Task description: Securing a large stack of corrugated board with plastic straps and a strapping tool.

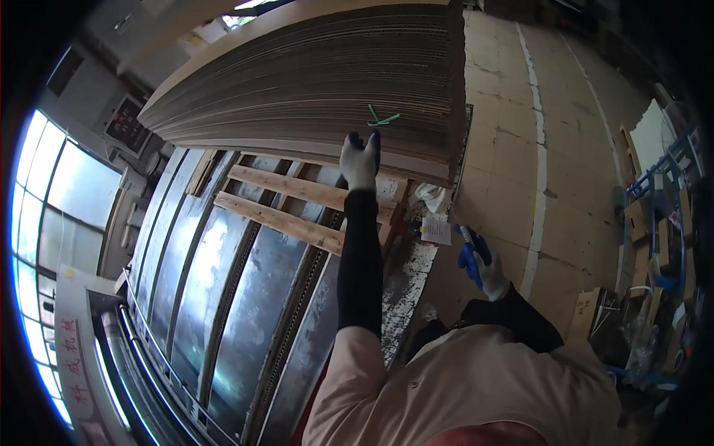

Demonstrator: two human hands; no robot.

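Observation:
My left hand [360, 162], in a white glove with dark fingertips, reaches up to the front of a tall stack of flat cardboard sheets [312, 89]. Its fingers are curled, and whatever they may hold is hidden. Just beyond the fingertips, short pieces of green strap [383, 120] stick out against the sheet edges. My right hand [487, 269], in a white and blue glove, is held low to the right, apart from the stack. It is closed around a slim grey tool [466, 236] whose exact kind I cannot make out.
The stack rests on a wooden pallet [286, 224] over a metal roller conveyor [216, 245]. A paper sheet [436, 230] and white plastic [431, 197] lie beside the pallet. White lines [537, 149] cross the floor. At right stands a blue rack [658, 223] with cardboard pieces.

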